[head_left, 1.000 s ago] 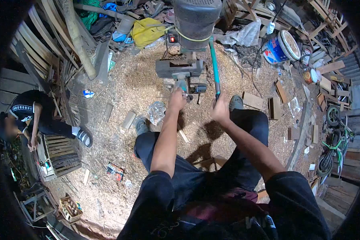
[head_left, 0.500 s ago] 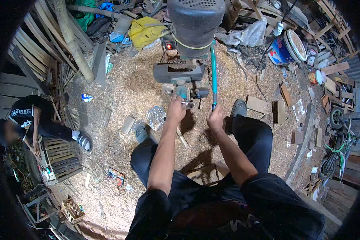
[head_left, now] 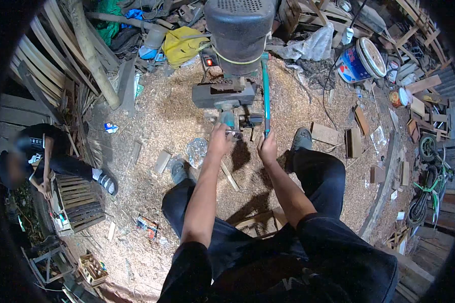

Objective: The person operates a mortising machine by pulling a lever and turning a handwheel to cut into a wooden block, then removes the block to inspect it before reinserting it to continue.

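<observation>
A floor machine with a dark motor housing [head_left: 241, 25] stands in front of me; it looks like a mortising machine. My right hand [head_left: 268, 148] is closed round the lower end of its long teal lever [head_left: 266, 93]. My left hand [head_left: 219, 140] is closed at a small metal crank handle [head_left: 235, 134], low on the machine's front. Above that hand lies a dark grey block [head_left: 202, 97] with wood chips on it, under the machine's head. The fingers of my left hand are partly hidden.
Wood shavings cover the ground. A seated person [head_left: 38, 151] is at the left beside a slatted wooden crate [head_left: 78, 197]. Wood offcuts [head_left: 353, 143] and a paint bucket [head_left: 356, 63] stand at the right. A lit red switch [head_left: 209, 62] shows on the machine. A cardboard box [head_left: 255, 220] sits between my legs.
The view has shifted slightly, so the machine appears a little further left. Both hands keep their grips, with no clear movement of the lever.
</observation>
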Demonstrator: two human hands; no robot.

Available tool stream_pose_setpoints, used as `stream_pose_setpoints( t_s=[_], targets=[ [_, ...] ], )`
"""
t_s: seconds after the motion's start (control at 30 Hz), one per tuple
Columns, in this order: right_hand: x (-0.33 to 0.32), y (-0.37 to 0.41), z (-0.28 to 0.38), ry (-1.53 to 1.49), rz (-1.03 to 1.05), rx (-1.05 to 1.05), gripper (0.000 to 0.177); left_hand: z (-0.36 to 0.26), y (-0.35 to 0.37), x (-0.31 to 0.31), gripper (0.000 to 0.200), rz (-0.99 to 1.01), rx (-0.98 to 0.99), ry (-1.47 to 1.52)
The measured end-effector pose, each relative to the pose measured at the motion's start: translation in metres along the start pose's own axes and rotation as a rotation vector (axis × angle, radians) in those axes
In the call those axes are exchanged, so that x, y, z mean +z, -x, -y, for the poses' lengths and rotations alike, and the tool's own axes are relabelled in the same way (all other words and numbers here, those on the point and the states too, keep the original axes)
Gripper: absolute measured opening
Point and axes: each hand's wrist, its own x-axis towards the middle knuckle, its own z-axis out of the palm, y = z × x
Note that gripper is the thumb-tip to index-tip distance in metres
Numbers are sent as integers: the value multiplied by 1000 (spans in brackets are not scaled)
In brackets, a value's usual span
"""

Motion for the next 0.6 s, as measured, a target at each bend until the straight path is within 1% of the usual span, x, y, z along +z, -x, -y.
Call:
stream_pose_setpoints(
  t_s=[0.07,0.17,0.27,0.3,0.4,0.47,0.53,0.57,0.6],
  targets=[
    [-5,-1,7,-50,25,-14,43,7,-1,2,25,-40,25,-8],
    [-23,1,23,-11,81,10,43,8,0,0,22,-31,17,36],
    [-62,7,57,-36,89,-39,41,7,3,5,20,-125,7,86],
    [-79,6,68,-75,144,-44,42,14,3,12,20,-156,22,98],
    [-147,-11,134,-126,-76,-375,37,11,8,14,18,-182,21,74],
    [-193,-39,166,4,-138,-645,20,13,11,16,22,-169,51,59],
    [-264,-66,249,-207,126,-457,22,26,9,21,26,-138,106,52],
    [-279,-85,273,-228,120,-457,24,34,6,29,33,-100,90,29],
    [-285,-110,290,-251,115,-457,27,39,8,35,35,-120,85,23]
  ],
)
